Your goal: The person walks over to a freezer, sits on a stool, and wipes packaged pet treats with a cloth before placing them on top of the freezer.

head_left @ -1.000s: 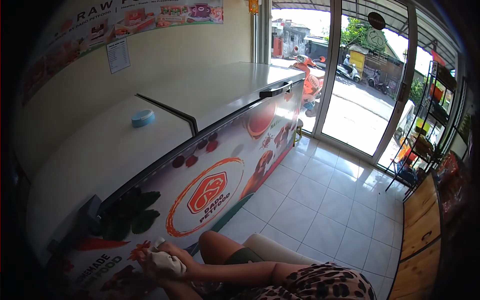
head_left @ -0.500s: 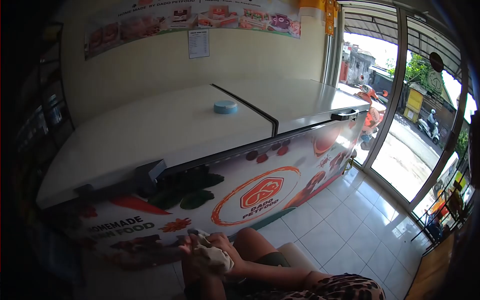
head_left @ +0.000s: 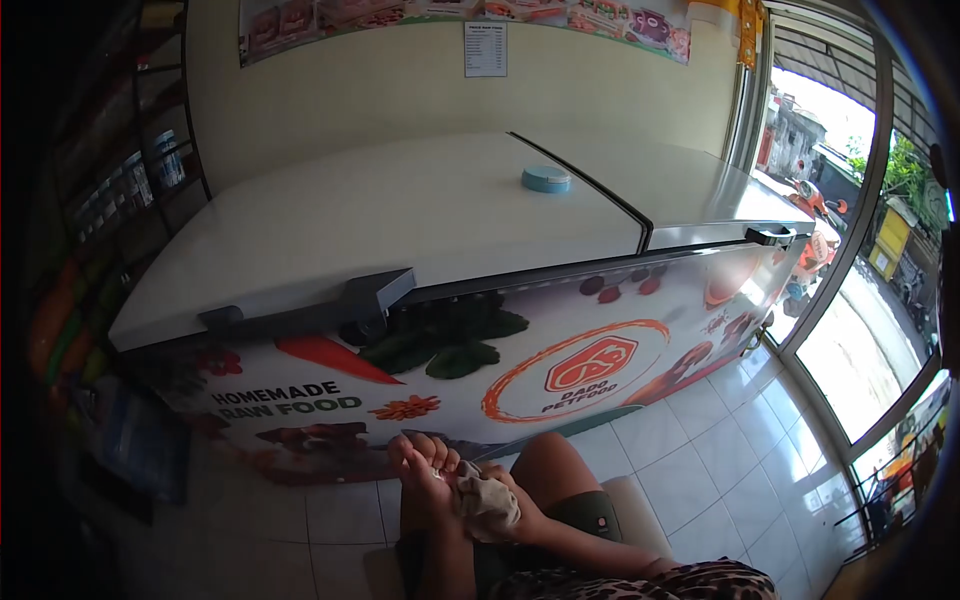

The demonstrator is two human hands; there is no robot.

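Note:
My left hand (head_left: 426, 468) is raised over my lap with the palm turned up. Its fingers are loosely bent and apart, with nothing seen gripped in them. My right hand (head_left: 507, 487) clutches a crumpled beige cloth (head_left: 486, 505), which lies against the heel and wrist of my left hand. Part of the right hand's fingers is hidden behind the cloth. Both hands are above my knees, in front of a long white chest freezer (head_left: 400, 215) with a printed front.
On the freezer lid sits a round light-blue container (head_left: 546, 179). A dark handle (head_left: 380, 292) juts out from the freezer's front edge. Shelves (head_left: 150, 170) with goods stand at left. Glass doors (head_left: 830, 300) are at right, above white floor tiles (head_left: 690, 450).
The view has swung left and down, so everything sits farther right. My left hand has turned palm up with its fingers loosened; the cloth has moved toward its wrist.

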